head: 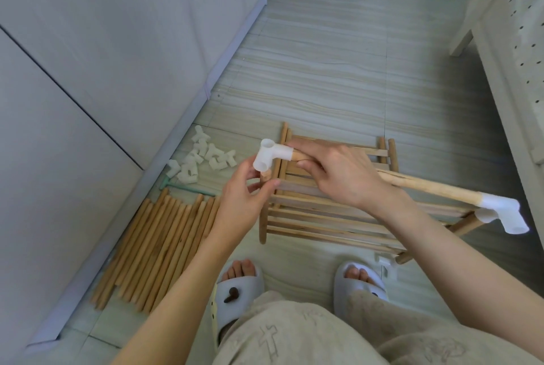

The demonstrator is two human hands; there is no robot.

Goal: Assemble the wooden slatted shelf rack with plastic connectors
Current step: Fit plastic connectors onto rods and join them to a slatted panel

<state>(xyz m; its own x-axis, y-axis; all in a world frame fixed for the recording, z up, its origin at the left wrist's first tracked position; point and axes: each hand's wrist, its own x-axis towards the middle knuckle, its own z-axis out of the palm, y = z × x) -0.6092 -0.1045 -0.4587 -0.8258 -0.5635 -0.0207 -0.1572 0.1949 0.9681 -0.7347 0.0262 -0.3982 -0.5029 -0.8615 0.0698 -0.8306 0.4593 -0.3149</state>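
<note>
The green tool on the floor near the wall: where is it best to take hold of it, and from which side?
Grip the green tool by its thin shaft, near the middle, coming from above. It lies flat on the floor, with the wooden rods close on the near side and the pile of white connectors just behind its T-shaped end, so a pinch from above probably disturbs least.

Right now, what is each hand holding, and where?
Right hand grips the long dowel beside the white connector. Left hand pinches the short dowel under it.
</note>
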